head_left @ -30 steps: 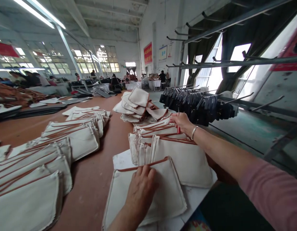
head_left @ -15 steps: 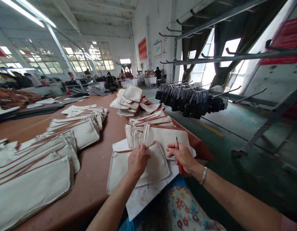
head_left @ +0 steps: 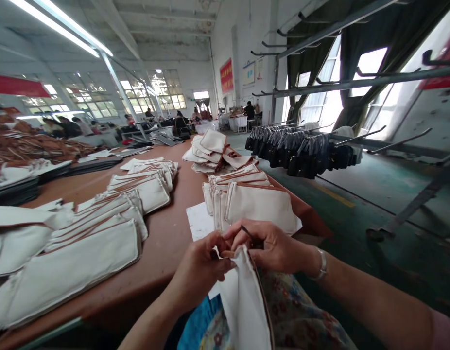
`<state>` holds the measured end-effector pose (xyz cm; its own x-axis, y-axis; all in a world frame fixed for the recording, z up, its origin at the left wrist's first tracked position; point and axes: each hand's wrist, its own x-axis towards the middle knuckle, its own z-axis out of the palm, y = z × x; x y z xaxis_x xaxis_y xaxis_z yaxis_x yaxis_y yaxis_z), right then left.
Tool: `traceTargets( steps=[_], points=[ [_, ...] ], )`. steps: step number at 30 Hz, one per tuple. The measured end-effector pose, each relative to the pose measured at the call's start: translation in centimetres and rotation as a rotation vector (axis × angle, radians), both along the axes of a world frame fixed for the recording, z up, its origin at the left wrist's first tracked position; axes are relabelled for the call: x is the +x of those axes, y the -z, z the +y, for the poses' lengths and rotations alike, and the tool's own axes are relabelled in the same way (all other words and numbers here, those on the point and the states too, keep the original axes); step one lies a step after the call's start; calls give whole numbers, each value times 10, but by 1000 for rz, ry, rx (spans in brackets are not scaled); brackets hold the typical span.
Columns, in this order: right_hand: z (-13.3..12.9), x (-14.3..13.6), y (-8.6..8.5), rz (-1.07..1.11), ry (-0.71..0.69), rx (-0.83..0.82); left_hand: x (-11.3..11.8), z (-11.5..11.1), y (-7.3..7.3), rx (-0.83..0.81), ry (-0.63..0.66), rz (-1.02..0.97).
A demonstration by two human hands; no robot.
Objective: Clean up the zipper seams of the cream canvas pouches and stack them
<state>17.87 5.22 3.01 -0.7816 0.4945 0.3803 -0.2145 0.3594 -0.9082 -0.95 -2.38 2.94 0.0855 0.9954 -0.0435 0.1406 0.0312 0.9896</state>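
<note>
A white fabric pouch (head_left: 249, 301) with brown edging hangs on end over my lap, its top corner between my two hands. My left hand (head_left: 205, 265) is closed, thumb and fingertips pinching that corner. My right hand (head_left: 278, 245) is curled at the same corner and keeps a slim dark tool (head_left: 247, 233) in its fingers. Only the tool's dark end shows; its red handle is hidden in the hand. Just beyond my hands, a row of similar pouches (head_left: 261, 206) leans on the table, partly over a white sheet (head_left: 199, 218).
More pouches (head_left: 90, 248) lie overlapped along the left of the brown-covered table (head_left: 174, 214). A further pile (head_left: 206, 148) stands at the back. On the right, a metal rack (head_left: 327, 90) with hooks carries black bundled items (head_left: 301, 155). People sit working far off.
The pouch has been lifted off the white sheet and turned on end toward my lap. My hands have come together at its corner. The view has shifted left.
</note>
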Motion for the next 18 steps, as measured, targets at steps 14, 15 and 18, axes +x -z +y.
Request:
traceTargets(
  steps=[14,15,18],
  points=[
    [-40,25,-7,-323,303,554,-38,-27,-36,260,296,720],
    [-43,23,-3,-307,300,520,-31,-28,-36,249,338,653],
    [-49,21,6,-292,296,382,-11,-29,-27,137,327,383]
  ],
)
